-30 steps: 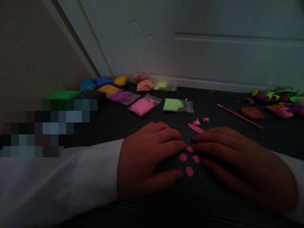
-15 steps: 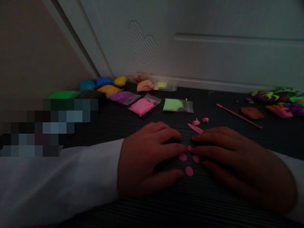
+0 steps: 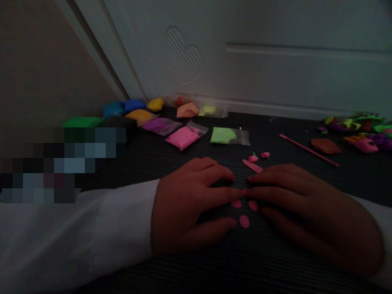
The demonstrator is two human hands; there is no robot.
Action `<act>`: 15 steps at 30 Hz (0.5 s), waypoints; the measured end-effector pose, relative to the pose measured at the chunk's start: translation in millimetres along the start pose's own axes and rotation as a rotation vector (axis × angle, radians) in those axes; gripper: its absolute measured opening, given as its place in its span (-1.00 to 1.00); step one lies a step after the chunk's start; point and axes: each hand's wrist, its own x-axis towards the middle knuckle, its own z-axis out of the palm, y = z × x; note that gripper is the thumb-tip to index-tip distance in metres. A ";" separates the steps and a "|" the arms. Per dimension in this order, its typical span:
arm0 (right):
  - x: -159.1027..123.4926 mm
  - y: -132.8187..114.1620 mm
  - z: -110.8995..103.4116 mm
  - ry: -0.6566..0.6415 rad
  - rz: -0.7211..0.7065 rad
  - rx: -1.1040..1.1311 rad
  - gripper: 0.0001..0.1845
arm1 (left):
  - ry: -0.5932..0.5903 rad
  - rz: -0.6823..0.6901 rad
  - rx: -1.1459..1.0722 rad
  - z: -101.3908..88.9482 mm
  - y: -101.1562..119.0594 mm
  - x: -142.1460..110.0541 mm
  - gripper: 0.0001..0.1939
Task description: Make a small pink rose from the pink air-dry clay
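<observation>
My left hand (image 3: 190,208) lies low over the dark tabletop with its fingers spread. From the other side my right hand (image 3: 309,212) reaches in, its fingers also stretched out and apart. One fingertip of each hand touches a small pink clay piece (image 3: 245,192) from opposite sides, partly hiding it. Just below are flattened pink clay discs: one near the left fingers (image 3: 236,203), one by the right fingers (image 3: 253,205), and a round one (image 3: 244,221) beside my left thumb. A pink modelling knife (image 3: 252,165) lies partly under my right fingers.
Two small pink clay rosebuds (image 3: 252,158) lie beyond the knife. Bags of green clay (image 3: 223,135) and pink clay (image 3: 183,136) sit farther back with several other colours. A thin pink stick tool (image 3: 309,150), a brown clay lump (image 3: 325,145) and colourful clay figures (image 3: 361,143) are at right.
The small pink clay piece between my fingertips looks narrower, and the right fingertip has edged slightly left towards the left one. Otherwise both hands stay in place.
</observation>
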 end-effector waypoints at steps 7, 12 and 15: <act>-0.5 2.5 -1.6 -0.045 -0.021 -0.056 -0.64 | 0.010 0.004 -0.014 -0.4 0.4 0.5 -0.65; -0.3 1.2 -1.0 -0.040 -0.009 -0.044 -0.66 | 0.034 0.003 -0.036 -0.3 1.3 1.2 -0.69; 0.0 -0.7 -0.1 -0.008 0.006 -0.023 -0.68 | 0.051 -0.004 -0.043 0.5 1.2 1.1 -0.68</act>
